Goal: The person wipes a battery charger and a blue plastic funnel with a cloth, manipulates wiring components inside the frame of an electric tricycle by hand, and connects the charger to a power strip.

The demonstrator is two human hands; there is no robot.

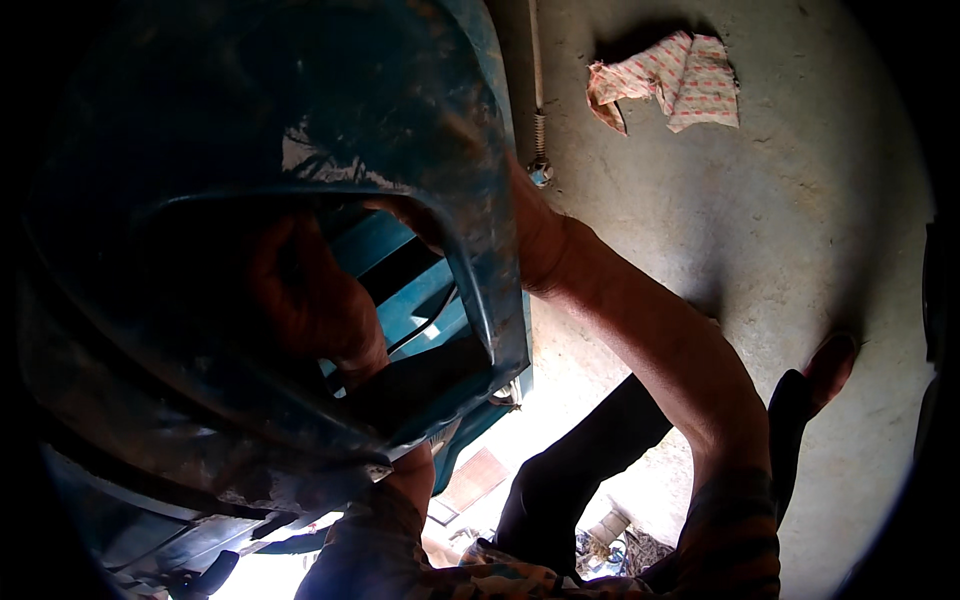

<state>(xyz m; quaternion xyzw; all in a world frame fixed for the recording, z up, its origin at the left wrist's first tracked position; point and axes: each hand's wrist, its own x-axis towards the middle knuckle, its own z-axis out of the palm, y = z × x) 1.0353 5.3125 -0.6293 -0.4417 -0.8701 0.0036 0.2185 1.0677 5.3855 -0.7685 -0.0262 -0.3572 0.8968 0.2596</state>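
Note:
A large dark blue-green, scuffed and worn body panel (480,250) fills the left side of the view, with a wide opening in it. Through that opening I see my left hand (330,300), in deep shadow; its fingers are too dark to make out. My left forearm passes behind the panel's lower edge. My right arm bends in from the right, and my right hand (538,240) goes behind the panel's right edge. Skin shows dimly at the top of the opening, but the panel hides most of the right hand's fingers. Lighter blue parts (405,300) show inside the opening.
On the concrete floor (780,230) at the upper right lies a crumpled cloth (690,85) with red marks. A thin rod with a spring (540,130) runs beside the panel. Lower down are a dark trouser leg (590,450), a foot (832,368) and a spool-like object (608,528).

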